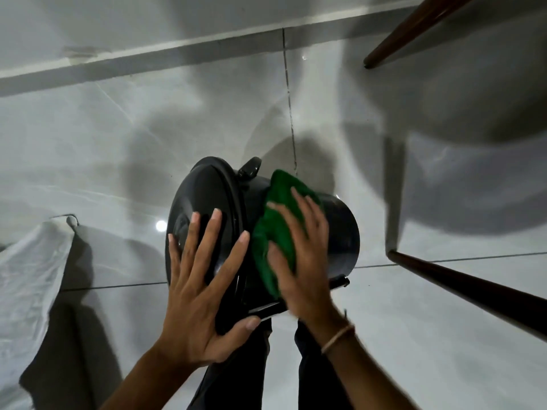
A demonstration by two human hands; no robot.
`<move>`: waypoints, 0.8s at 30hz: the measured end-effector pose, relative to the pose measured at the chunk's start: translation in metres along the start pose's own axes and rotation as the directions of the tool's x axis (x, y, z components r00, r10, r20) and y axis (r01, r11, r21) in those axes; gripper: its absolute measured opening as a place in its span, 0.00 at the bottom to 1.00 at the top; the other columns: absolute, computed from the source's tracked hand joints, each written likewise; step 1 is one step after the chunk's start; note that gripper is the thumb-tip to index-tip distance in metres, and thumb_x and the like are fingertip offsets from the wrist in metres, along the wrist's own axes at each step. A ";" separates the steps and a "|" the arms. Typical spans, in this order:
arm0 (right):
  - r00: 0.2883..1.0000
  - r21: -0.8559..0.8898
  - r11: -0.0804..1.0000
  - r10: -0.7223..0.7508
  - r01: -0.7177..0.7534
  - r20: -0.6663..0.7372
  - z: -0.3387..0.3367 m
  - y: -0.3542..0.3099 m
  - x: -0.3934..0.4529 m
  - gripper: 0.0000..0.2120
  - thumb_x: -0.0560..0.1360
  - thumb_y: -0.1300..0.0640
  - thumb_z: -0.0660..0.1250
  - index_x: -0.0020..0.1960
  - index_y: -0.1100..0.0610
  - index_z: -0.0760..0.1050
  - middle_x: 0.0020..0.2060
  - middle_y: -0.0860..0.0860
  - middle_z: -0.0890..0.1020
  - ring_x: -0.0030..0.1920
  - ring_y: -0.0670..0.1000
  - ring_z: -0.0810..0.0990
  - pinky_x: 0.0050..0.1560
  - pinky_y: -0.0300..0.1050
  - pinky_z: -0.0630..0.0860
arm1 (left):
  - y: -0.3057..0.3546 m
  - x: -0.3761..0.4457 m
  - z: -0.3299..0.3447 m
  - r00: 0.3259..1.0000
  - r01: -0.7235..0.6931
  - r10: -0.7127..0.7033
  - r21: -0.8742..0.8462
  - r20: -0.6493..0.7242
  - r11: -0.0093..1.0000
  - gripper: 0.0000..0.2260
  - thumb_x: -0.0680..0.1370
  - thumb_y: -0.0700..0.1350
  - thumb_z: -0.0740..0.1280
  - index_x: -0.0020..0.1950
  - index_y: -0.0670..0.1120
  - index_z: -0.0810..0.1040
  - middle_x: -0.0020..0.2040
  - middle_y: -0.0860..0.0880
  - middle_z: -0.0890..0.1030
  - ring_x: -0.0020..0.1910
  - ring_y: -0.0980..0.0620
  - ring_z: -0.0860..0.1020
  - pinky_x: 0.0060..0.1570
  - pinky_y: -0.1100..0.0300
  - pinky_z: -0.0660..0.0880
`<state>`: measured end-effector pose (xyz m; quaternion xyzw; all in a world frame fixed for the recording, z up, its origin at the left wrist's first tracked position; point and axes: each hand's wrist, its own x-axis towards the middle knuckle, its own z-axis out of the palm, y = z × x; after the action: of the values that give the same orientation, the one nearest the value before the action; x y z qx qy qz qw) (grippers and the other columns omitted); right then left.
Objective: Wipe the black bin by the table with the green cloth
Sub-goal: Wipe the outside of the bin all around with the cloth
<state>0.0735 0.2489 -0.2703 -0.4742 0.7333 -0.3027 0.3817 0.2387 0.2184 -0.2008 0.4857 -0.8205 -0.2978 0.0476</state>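
Note:
A round black bin (340,229) with a closed lid lies tipped on its side over the grey tiled floor, lid toward the left. My left hand (201,291) lies flat on the lid with fingers spread, its thumb hooked under the lid's lower edge. My right hand (302,255) presses a crumpled green cloth (275,232) against the bin's curved side wall, fingers spread over the cloth. The right hand is slightly blurred. The bin's lower side is hidden behind both hands.
Two dark wooden table legs stand at the right, one (414,28) at the top and one (473,288) close to the bin. A white sheet (26,276) lies on the floor at the left. My dark trouser legs (313,371) are below the bin.

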 end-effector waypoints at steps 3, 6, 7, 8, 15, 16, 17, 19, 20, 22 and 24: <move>0.999 0.008 0.999 -0.043 0.043 -0.028 0.002 0.018 -0.064 0.27 0.82 0.36 0.56 0.78 0.43 0.63 0.85 0.50 0.58 0.85 0.58 0.55 0.86 0.46 0.51 | 0.002 -0.002 0.003 1.000 -0.012 0.012 -0.002 0.010 1.000 0.37 0.82 0.73 0.47 0.85 0.53 0.58 0.86 0.36 0.56 0.87 0.33 0.49 0.76 0.19 0.52; 0.939 0.122 0.945 0.317 -0.302 -0.134 -0.009 0.060 -0.068 0.27 0.79 0.45 0.59 0.78 0.37 0.61 0.84 0.45 0.58 0.85 0.51 0.57 0.86 0.45 0.54 | 0.003 -0.003 0.005 1.000 -0.023 0.023 -0.015 0.005 1.000 0.36 0.82 0.72 0.47 0.84 0.51 0.60 0.85 0.35 0.57 0.86 0.32 0.50 0.75 0.19 0.54; 0.878 0.204 0.893 0.437 -0.400 -0.195 -0.010 0.073 -0.058 0.27 0.80 0.48 0.58 0.78 0.39 0.62 0.83 0.48 0.62 0.83 0.50 0.61 0.85 0.49 0.58 | 0.004 -0.003 0.005 1.000 -0.030 0.031 -0.014 0.002 0.999 0.36 0.83 0.71 0.47 0.84 0.51 0.61 0.85 0.35 0.57 0.86 0.32 0.51 0.75 0.19 0.55; 0.812 0.281 0.841 0.528 -0.462 -0.248 -0.012 0.086 -0.045 0.27 0.80 0.50 0.57 0.79 0.46 0.65 0.80 0.51 0.67 0.79 0.47 0.67 0.83 0.52 0.62 | 0.005 -0.002 0.006 0.999 -0.044 0.044 -0.004 -0.002 0.999 0.34 0.83 0.70 0.46 0.83 0.51 0.62 0.85 0.35 0.56 0.86 0.32 0.51 0.75 0.19 0.54; 0.674 0.351 0.719 0.690 -0.599 -0.263 -0.030 0.108 -0.009 0.17 0.85 0.63 0.62 0.73 0.59 0.75 0.67 0.60 0.80 0.69 0.62 0.77 0.75 0.64 0.73 | 0.003 0.011 0.009 0.882 -0.471 0.470 0.105 0.038 0.876 0.24 0.83 0.60 0.56 0.45 0.47 0.85 0.76 0.38 0.76 0.82 0.40 0.67 0.80 0.27 0.55; 0.665 0.362 0.719 0.691 -0.594 -0.283 -0.034 0.105 -0.006 0.16 0.84 0.63 0.62 0.71 0.60 0.76 0.66 0.60 0.82 0.67 0.61 0.79 0.73 0.65 0.74 | 0.000 0.017 0.007 0.853 -0.521 0.520 0.104 0.042 0.847 0.25 0.83 0.60 0.56 0.41 0.46 0.85 0.69 0.39 0.83 0.79 0.40 0.72 0.81 0.32 0.58; 0.651 0.385 0.720 0.691 -0.578 -0.315 -0.040 0.099 -0.001 0.15 0.84 0.62 0.61 0.70 0.60 0.76 0.63 0.59 0.83 0.65 0.58 0.81 0.72 0.64 0.76 | -0.003 0.024 0.004 0.822 -0.569 0.568 0.096 0.040 0.817 0.26 0.83 0.60 0.56 0.39 0.46 0.85 0.59 0.41 0.88 0.72 0.41 0.78 0.81 0.36 0.62; 0.637 0.517 0.700 0.695 -0.492 -0.334 -0.056 0.078 0.010 0.15 0.82 0.58 0.61 0.67 0.58 0.77 0.57 0.53 0.84 0.56 0.46 0.83 0.65 0.54 0.80 | -0.003 0.041 0.001 0.749 -0.663 0.661 0.074 0.055 0.745 0.26 0.82 0.60 0.57 0.37 0.45 0.84 0.42 0.45 0.86 0.54 0.44 0.84 0.76 0.43 0.71; 0.645 0.610 0.674 0.692 -0.416 -0.325 -0.065 0.063 0.016 0.17 0.81 0.57 0.61 0.67 0.57 0.78 0.56 0.51 0.83 0.54 0.43 0.83 0.61 0.49 0.80 | 0.002 0.052 -0.001 0.712 -0.702 0.698 0.066 0.073 0.709 0.26 0.82 0.60 0.57 0.36 0.45 0.82 0.37 0.46 0.83 0.46 0.45 0.83 0.71 0.46 0.75; 0.660 0.742 0.593 0.697 -0.312 -0.280 -0.081 0.033 0.028 0.15 0.81 0.55 0.61 0.64 0.48 0.80 0.56 0.48 0.84 0.56 0.45 0.83 0.60 0.44 0.81 | 0.015 0.073 -0.001 0.658 -0.752 0.743 0.045 0.124 0.658 0.26 0.84 0.60 0.56 0.36 0.45 0.80 0.33 0.47 0.78 0.38 0.45 0.77 0.59 0.50 0.77; 0.665 0.837 0.488 0.714 -0.248 -0.219 -0.095 0.005 0.041 0.12 0.81 0.53 0.62 0.59 0.45 0.81 0.54 0.47 0.85 0.59 0.50 0.83 0.61 0.49 0.81 | 0.026 0.100 -0.001 0.653 -0.756 0.746 0.047 0.127 0.653 0.26 0.84 0.60 0.57 0.36 0.45 0.80 0.32 0.47 0.76 0.35 0.45 0.74 0.51 0.52 0.76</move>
<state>-0.0201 0.2207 -0.2354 0.0729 0.7211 -0.5697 0.3874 0.1663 0.1442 -0.2068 0.0896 -0.9624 -0.2347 0.1035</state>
